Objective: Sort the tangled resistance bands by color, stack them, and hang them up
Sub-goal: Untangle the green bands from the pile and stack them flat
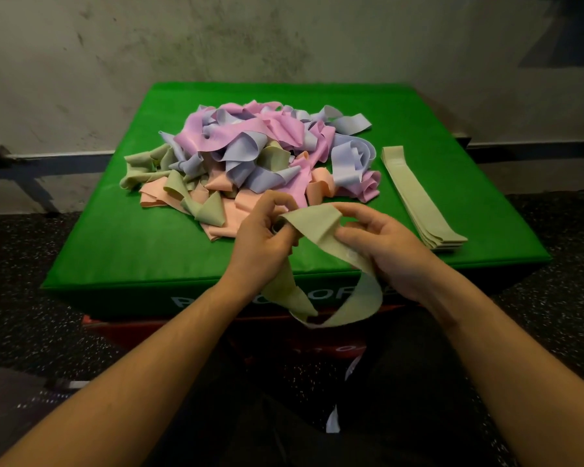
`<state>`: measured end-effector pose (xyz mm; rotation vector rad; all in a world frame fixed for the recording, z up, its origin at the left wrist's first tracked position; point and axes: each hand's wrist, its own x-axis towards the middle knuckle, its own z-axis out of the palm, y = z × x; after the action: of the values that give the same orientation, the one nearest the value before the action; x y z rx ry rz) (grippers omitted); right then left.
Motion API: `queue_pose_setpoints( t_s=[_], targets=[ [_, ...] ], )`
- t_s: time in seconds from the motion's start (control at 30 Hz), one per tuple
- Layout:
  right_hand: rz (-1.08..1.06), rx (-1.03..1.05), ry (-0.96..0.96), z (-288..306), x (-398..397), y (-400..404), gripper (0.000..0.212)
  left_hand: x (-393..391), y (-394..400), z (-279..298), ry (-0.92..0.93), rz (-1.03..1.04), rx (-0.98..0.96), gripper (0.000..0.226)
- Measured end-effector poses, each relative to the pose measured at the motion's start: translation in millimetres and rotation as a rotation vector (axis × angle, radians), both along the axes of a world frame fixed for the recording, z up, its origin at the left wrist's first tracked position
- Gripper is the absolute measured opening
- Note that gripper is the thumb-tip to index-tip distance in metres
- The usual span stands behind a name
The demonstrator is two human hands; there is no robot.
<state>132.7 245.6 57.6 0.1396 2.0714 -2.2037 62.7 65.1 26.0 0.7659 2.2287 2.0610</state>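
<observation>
A pale green band (pixel 321 227), twisted, was pinched by left hand (pixel 262 237) and right hand (pixel 381 251) over the green box's (pixel 115 251) near edge; tangled pile (pixel 250 160) far, green stack (pixel 418 200) right.

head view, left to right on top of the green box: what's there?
Tangled pile of bands → neat stack of green bands. In front of these, left hand and right hand both hold one green band over the green box near edge.
</observation>
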Motion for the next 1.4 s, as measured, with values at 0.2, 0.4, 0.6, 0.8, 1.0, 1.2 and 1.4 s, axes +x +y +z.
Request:
queue_pose_setpoints(
  t_s=[0.2,0.4,0.6,0.8,1.0,1.2,1.4],
  targets=[
    [-0.043,0.121,0.15,2.8,1.3,-9.9,0.032,-0.9,7.0,-6.6,0.107,-0.057,-0.087,0.022],
    [-0.145,0.224,0.289,0.5,-1.6,-9.0,0.041,-0.4,8.2,-4.3,0.132,-0.075,-0.129,0.023],
    [-0.194,0.307,0.398,4.3,-2.4,-4.4,0.018,15.1,5.2,3.1,-0.026,-0.258,-0.117,0.032],
    [-0.278,0.223,0.376,6.3,-11.7,-5.1,0.009,22.5,14.4,-1.1,-0.148,-0.298,-0.071,0.022],
    [-0.31,0.086,0.301,5.1,-17.5,-8.9,0.009,22.6,23.1,-2.5,-0.263,-0.29,-0.093,0.018],
    [-0.209,0.043,0.122,-20.9,-6.3,-3.7,0.035,18.7,30.3,2.6,-0.551,-0.134,0.172,0.023],
    [0.003,0.126,0.056,-42.9,9.8,-0.3,0.025,3.7,27.4,1.0,-0.579,-0.01,0.231,0.019]
  ],
)
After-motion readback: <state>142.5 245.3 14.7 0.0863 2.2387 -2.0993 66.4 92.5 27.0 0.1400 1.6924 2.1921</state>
